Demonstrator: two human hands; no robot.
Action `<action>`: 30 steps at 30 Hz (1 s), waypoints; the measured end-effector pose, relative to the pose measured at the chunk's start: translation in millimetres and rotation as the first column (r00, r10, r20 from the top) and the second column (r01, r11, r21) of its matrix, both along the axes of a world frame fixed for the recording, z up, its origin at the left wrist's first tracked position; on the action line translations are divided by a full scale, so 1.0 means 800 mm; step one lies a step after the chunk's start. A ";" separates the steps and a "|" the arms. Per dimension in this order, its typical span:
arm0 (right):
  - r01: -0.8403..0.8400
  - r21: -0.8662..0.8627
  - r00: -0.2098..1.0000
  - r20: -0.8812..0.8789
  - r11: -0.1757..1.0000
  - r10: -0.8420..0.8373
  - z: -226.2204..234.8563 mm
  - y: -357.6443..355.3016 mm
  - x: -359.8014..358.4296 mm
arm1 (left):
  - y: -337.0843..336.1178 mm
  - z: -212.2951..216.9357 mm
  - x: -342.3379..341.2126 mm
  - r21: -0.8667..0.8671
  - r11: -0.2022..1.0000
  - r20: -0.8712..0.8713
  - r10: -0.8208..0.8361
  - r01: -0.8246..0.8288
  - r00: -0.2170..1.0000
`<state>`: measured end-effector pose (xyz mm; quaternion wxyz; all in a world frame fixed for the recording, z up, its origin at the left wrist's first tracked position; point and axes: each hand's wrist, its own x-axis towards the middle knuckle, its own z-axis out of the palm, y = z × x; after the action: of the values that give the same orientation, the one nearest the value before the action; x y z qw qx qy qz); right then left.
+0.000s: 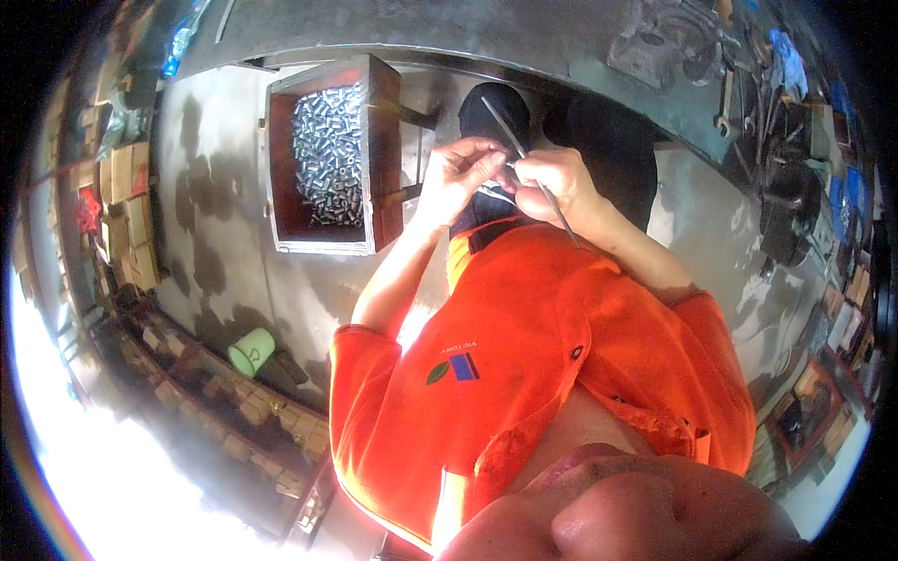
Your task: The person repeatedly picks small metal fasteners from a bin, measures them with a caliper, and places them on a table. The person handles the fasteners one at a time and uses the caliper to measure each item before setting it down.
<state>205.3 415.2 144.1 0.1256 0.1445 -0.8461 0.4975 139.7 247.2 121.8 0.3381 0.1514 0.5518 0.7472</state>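
Observation:
Close together above my lap, both hands work at one spot. My right hand (558,182) is closed round a long thin grey rod (503,120), perhaps a file; it slants from upper left to lower right, its lower end near my orange shirt. The fingertips of my left hand (458,178) are pinched right beside the rod. Whatever small dark piece lies between the two hands is mostly covered by fingers. To the left of my left hand stands a reddish-brown box (385,159) holding a heap of small shiny metal cylinders (327,150).
Across the far side runs a dark workbench (421,26), with a wrench (726,114) and other tools at its right. A light green bucket (251,352) is on the floor at lower left. Shelves with small cartons (131,173) line the left side.

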 end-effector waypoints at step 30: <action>-0.068 -0.206 0.941 0.312 0.976 0.132 0.029 0.003 0.007 | -0.022 -0.005 -0.037 -0.374 0.811 -0.907 -0.219 -0.450 0.359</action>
<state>210.9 418.0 167.2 -0.0272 0.0910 -0.7946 0.5997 109.8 229.6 117.9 -0.0608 0.3934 0.8478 0.3503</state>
